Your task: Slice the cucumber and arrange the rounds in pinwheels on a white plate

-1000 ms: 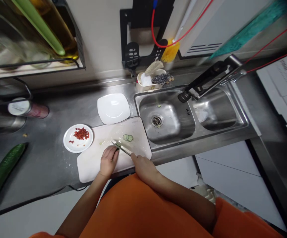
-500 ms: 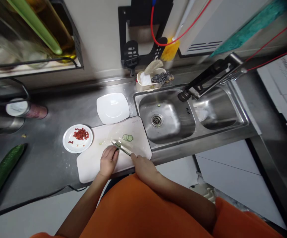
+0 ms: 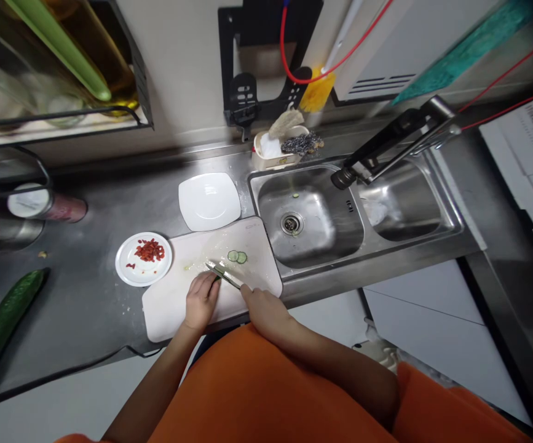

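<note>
And here the left hand [image 3: 201, 301] is curling its fingers down over a dark green cucumber piece [image 3: 217, 279], mostly hiding it, on the near middle of the white cutting board [image 3: 169, 314]. Just to the right, the right hand [image 3: 266, 312] is wrapping tightly around the handle of a knife [image 3: 227, 277], and the blade is slanting far and left, its tip lying just beyond the left fingertips. The two hands are working close together, with a small gap between them; whether the edge is biting into the cucumber piece, I cannot tell. Two pale-green slices [image 3: 237, 256] are lying overlapped on the board, just beyond the blade, with wet specks glistening to their left. At the board's far edge a squarish white plate [image 3: 209, 202] is sitting bare, while off its left side a round white dish [image 3: 123, 247] is holding a scatter of red bits [image 3: 150, 250]. Out at the far left of the steel counter [image 3: 95, 301], a whole cucumber [image 3: 5, 329] is lying well apart from the hands. Over on the right, a black-headed faucet [image 3: 386, 138] is hanging above the double sink [image 3: 321, 231].
</note>
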Available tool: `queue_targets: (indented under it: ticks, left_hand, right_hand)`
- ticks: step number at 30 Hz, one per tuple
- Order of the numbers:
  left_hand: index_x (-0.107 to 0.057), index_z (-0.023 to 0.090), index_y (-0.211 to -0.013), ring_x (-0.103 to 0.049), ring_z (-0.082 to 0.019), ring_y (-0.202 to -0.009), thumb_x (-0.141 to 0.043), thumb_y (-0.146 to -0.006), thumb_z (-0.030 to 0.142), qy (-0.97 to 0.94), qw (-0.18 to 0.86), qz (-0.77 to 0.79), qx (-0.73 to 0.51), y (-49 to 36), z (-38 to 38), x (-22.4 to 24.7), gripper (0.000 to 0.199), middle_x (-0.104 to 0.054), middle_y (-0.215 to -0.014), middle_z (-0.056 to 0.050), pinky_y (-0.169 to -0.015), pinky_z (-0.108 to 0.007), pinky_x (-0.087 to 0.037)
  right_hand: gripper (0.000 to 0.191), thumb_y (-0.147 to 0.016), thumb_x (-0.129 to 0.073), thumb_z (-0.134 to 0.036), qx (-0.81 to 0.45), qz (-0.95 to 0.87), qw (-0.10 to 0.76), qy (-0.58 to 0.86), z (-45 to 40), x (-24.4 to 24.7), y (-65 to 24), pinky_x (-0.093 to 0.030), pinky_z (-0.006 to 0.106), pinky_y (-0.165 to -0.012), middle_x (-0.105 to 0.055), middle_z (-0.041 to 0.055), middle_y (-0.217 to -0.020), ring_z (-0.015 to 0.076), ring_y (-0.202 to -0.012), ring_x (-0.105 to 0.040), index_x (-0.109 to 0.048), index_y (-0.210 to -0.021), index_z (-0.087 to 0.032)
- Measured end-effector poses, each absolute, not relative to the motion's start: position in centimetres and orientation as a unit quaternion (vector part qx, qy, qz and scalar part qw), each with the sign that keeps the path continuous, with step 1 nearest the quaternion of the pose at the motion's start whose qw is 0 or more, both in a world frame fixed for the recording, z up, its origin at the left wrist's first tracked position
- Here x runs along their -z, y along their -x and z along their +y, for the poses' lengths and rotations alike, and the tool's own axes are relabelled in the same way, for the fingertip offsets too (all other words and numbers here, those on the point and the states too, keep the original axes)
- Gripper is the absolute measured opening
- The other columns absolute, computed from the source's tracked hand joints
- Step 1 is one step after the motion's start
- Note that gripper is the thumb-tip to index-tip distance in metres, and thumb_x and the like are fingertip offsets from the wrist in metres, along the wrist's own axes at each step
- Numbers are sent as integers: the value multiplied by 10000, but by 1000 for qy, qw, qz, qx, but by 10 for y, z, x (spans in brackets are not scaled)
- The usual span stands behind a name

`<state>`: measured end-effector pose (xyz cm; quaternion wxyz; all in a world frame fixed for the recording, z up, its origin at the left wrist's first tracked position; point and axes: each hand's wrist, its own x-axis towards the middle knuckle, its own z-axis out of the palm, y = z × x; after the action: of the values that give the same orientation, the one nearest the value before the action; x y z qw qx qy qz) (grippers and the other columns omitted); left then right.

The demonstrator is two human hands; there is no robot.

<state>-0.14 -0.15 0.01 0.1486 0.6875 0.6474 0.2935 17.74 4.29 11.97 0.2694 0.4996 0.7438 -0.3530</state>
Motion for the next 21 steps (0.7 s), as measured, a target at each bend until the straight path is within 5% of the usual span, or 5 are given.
queue_targets:
  ticks: [21]
  left_hand:
    - [-634, 187, -1032, -607, -202, -975, -501, -875, 267, -687, 157, 645, -296, 2, -1, 1, 220, -670, -1016, -78, -924, -388, -469]
  right_hand:
    - [324, -888, -335, -58, 369, 754, 251, -483, 52, -109, -168, -474, 276, -737, -645, 127, -956, 222, -935, -625, -471, -1171, -137]
